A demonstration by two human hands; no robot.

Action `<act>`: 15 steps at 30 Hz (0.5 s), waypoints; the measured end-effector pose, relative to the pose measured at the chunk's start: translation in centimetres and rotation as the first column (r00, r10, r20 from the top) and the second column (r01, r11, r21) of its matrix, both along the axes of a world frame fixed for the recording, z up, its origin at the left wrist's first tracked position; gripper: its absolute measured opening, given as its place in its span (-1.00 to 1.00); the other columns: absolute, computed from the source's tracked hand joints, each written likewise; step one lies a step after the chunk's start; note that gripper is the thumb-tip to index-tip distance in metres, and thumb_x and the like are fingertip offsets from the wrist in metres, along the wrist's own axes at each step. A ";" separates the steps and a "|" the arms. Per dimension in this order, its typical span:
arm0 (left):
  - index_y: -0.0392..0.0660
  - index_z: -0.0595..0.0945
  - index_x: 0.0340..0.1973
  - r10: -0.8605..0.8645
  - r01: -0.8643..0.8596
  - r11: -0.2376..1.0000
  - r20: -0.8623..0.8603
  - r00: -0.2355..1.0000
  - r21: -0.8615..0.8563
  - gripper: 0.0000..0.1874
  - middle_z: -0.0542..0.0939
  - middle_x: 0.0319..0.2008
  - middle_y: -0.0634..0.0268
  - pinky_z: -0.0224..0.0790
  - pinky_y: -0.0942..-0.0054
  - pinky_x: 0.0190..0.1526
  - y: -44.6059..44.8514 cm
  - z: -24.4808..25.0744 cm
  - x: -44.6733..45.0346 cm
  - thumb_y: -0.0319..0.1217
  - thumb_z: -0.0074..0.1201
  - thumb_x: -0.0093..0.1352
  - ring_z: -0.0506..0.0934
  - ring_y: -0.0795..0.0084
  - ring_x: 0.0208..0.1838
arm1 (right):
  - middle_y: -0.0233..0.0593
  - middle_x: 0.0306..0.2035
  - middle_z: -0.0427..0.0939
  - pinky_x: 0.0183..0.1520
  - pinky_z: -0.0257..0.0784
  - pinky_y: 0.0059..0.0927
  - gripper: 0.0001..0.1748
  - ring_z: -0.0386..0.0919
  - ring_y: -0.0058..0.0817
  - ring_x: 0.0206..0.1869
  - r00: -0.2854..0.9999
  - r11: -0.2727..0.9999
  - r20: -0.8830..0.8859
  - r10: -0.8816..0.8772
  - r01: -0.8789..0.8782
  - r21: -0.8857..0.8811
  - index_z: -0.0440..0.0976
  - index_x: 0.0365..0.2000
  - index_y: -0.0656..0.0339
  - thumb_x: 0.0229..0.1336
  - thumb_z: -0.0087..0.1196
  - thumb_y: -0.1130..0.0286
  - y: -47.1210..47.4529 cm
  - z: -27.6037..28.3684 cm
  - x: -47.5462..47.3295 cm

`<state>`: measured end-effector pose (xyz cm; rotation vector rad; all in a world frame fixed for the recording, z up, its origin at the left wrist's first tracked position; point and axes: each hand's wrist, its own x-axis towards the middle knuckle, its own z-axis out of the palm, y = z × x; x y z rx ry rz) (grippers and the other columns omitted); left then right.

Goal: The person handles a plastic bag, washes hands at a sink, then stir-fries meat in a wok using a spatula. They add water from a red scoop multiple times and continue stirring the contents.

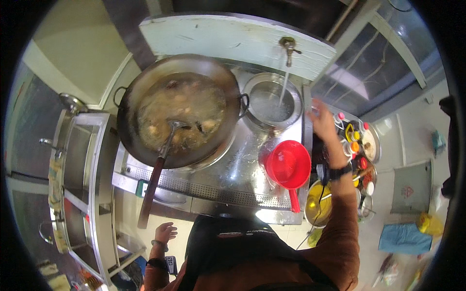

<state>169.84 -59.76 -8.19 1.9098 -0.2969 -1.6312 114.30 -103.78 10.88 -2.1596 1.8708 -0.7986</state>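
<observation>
My right hand (322, 120), blurred, is stretched out beside the right edge of the steel stove top, near several bottles. Nothing shows in its fingers. At my side hangs my left hand (166, 232), empty with fingers loosely apart, below the wooden handle of a metal wok spatula (157, 178). The spatula's head rests in a large wok (127, 127) of bubbling, cloudy liquid with pieces of food. Water runs from a wall tap (288, 51) into a round metal pot or basin (249, 85). A red plastic ladle (291, 163) sits on the stove top (233, 160), its handle towards me.
Capped bottles (352, 135) and containers crowd the right side. Among them is a bowl of yellow liquid (316, 205), apparently oil, with a utensil in it. A steel sink unit (82, 174) with taps stands at left. A cable (320, 203) hangs below my right arm.
</observation>
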 end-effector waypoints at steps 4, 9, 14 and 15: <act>-0.25 0.50 -0.02 0.134 -0.134 0.990 0.004 0.991 -0.041 -0.70 0.63 -0.30 0.06 0.51 0.44 -0.41 3.1 1.4 -1.5 -0.41 -0.01 0.36 0.62 0.28 -0.38 | 0.22 0.23 0.22 0.33 0.11 -0.19 -0.16 0.18 0.02 0.30 0.993 0.968 -0.116 0.014 -0.043 -0.247 0.12 0.22 0.39 0.03 0.16 0.14 -14.2 0.7 2.7; -0.30 0.48 0.02 0.246 -0.249 0.967 0.066 0.967 0.054 -0.65 0.65 -0.27 0.07 0.55 0.47 -0.36 7.4 3.1 -3.2 -0.44 -0.01 0.34 0.64 0.31 -0.32 | 0.30 0.11 0.32 0.26 0.18 -0.21 -0.21 0.23 0.02 0.25 0.979 0.968 -0.204 0.002 -0.053 -0.245 0.25 0.10 0.51 -0.10 0.23 0.23 -20.7 1.1 5.5; -0.31 0.49 0.02 0.260 -0.263 0.962 0.049 0.964 0.074 -0.65 0.65 -0.27 0.07 0.55 0.47 -0.38 8.3 2.6 -3.4 -0.45 -0.01 0.33 0.65 0.28 -0.32 | 0.28 0.00 0.43 0.14 0.28 -0.21 -0.31 0.39 0.00 0.12 0.990 0.993 -0.124 -0.071 0.059 -0.100 0.41 -0.06 0.53 -0.16 0.27 0.22 -19.6 3.7 6.4; -0.31 0.49 0.02 0.244 -0.248 0.965 0.057 0.968 0.088 -0.65 0.65 -0.27 0.07 0.55 0.47 -0.38 8.1 2.3 -3.2 -0.45 -0.01 0.33 0.65 0.28 -0.32 | 0.26 -0.02 0.45 0.13 0.30 -0.23 -0.32 0.41 -0.02 0.10 0.993 0.995 -0.085 -0.077 0.071 -0.066 0.41 -0.06 0.53 -0.15 0.27 0.21 -19.4 3.9 6.6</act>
